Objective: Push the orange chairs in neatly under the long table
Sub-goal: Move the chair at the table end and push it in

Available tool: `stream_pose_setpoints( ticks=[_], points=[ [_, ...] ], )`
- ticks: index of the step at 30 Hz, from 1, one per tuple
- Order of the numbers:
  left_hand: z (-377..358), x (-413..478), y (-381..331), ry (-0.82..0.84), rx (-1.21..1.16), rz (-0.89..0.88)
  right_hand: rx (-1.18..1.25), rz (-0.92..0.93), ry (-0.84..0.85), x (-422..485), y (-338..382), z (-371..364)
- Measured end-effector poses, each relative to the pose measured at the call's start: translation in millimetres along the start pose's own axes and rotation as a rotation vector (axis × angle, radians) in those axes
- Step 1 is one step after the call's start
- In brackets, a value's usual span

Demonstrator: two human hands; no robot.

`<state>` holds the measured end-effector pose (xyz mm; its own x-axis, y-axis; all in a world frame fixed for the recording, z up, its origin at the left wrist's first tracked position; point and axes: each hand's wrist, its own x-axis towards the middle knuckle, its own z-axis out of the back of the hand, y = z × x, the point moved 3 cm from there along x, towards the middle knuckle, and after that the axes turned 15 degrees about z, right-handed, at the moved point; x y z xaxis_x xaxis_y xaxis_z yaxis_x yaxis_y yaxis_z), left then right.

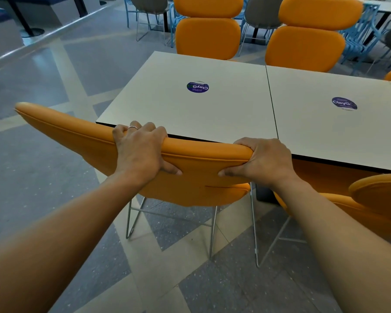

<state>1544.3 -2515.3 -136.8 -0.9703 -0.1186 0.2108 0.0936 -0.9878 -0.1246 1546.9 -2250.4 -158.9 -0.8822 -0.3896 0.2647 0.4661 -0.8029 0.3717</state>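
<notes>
Orange padded chair back (pixel 77 134), hands (pixel 140 150) gripping.

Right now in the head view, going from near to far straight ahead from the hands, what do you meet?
left hand and right hand gripping the near orange chair's backrest → long table top → round purple sticker → far orange chair → grey chairs with blue frames
</notes>
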Motion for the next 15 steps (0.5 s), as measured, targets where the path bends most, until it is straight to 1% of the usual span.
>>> stream_pose_setpoints(
  ticks=[7, 12, 13, 15],
  points=[
    [-6.4, 2.4, -0.6, 0.004, -0.007, -0.005, -0.010, -0.014, 0.021, -1.7, -3.1, -2.2],
    [-16.2, -2.9, 0.1, 0.075, -0.077, 0.055, -0.024, -0.063, 0.049, -1.9, -4.9, -6.5],
    [6.5, -25.1, 24.4, 0.029, -0.069, 0.099, -0.012, 0.003, 0.060, -2.7, 24.9, -4.7],
    [8.5, -30.2, 31.9, 0.034, -0.082, 0.078, -0.008, -0.003, 0.073, -2.7, 30.1, -1.1]
  ],
)
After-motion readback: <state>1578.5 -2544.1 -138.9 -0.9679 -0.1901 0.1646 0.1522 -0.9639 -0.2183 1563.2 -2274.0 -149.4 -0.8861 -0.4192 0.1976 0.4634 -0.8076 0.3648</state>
